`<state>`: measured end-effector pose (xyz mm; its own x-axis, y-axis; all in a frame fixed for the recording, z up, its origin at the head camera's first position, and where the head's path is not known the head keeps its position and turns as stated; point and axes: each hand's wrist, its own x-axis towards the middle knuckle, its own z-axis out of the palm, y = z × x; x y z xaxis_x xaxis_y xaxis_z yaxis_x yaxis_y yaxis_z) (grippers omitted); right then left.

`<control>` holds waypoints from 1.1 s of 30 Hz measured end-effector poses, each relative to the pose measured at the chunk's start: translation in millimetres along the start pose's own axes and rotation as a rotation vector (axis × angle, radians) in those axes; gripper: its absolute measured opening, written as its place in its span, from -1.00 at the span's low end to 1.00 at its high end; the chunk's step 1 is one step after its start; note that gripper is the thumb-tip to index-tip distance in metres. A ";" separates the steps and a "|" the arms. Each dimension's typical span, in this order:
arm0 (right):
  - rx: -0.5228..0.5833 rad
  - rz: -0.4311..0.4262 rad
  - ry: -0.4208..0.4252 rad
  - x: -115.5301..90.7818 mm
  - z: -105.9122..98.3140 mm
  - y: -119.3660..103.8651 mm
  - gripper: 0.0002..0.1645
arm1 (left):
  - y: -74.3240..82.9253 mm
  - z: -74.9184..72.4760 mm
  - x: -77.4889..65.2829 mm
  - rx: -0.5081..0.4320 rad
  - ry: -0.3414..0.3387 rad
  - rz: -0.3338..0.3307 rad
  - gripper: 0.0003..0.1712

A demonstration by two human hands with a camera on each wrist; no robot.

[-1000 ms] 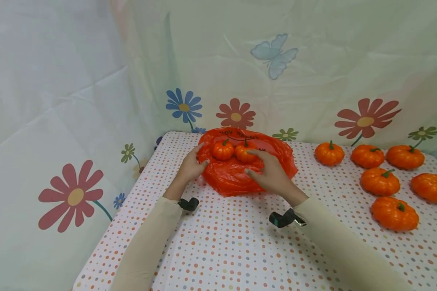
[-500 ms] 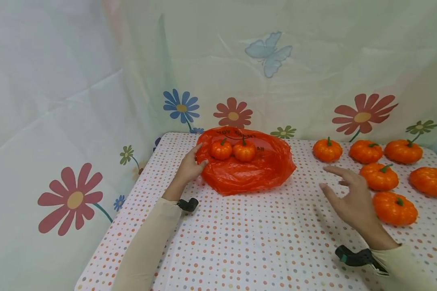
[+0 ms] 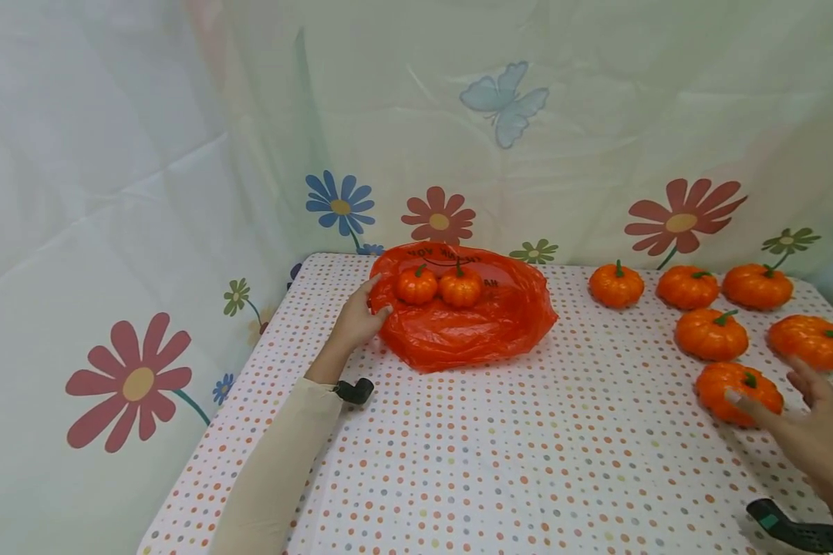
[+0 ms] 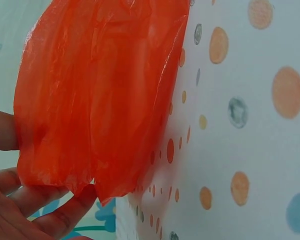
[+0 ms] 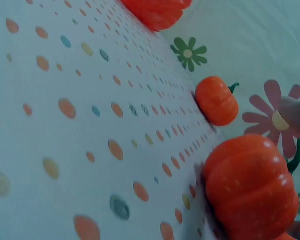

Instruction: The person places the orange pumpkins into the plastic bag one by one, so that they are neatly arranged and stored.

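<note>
An orange-red plastic bag [image 3: 465,327] lies spread on the dotted tabletop, its mouth facing up. Inside it sit two small pumpkins, a left one [image 3: 416,286] and a right one [image 3: 461,287], side by side. My left hand [image 3: 355,320] holds the bag's left edge; in the left wrist view its fingers [image 4: 70,215] meet the bag's edge and are partly hidden by the red film. At the far right, my right hand [image 3: 815,435] hovers with fingers spread, holding nothing. Its thumb overlaps the nearest loose pumpkin [image 3: 732,391], and another pumpkin [image 3: 812,341] lies just beyond its fingers.
More pumpkins stand at the table's back right: a back-row one [image 3: 616,286], its neighbour [image 3: 687,287], a corner one [image 3: 758,286] and one in front of them [image 3: 711,334]. A flowered cloth [image 3: 569,154] hangs behind the table [image 3: 500,455].
My right hand has moved away from the bag, rightward and toward me, to the loose pumpkins. My left hand stays at the bag's edge. Both small pumpkins stay in the bag.
</note>
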<state>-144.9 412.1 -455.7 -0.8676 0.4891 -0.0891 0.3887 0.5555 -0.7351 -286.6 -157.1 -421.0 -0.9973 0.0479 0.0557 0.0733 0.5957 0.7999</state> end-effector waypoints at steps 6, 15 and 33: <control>-0.009 0.033 -0.104 -10.5 0.1 -0.3 0.21 | -0.7 0.1 0.6 0.004 -0.003 -0.014 -0.20; -0.080 -0.031 -0.070 -20.0 5.0 -4.6 0.21 | -1.3 1.0 0.0 -0.001 -0.009 -0.024 -0.20; -0.106 -0.031 -0.002 -20.1 4.0 -10.8 0.17 | 1.0 0.4 -1.3 0.030 -0.026 -0.046 -0.20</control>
<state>-132.9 393.5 -448.7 -0.8802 0.4697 -0.0687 0.3922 0.6381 -0.6626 -285.2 -156.2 -420.5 -0.9992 0.0401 0.0031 0.0274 0.6211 0.7832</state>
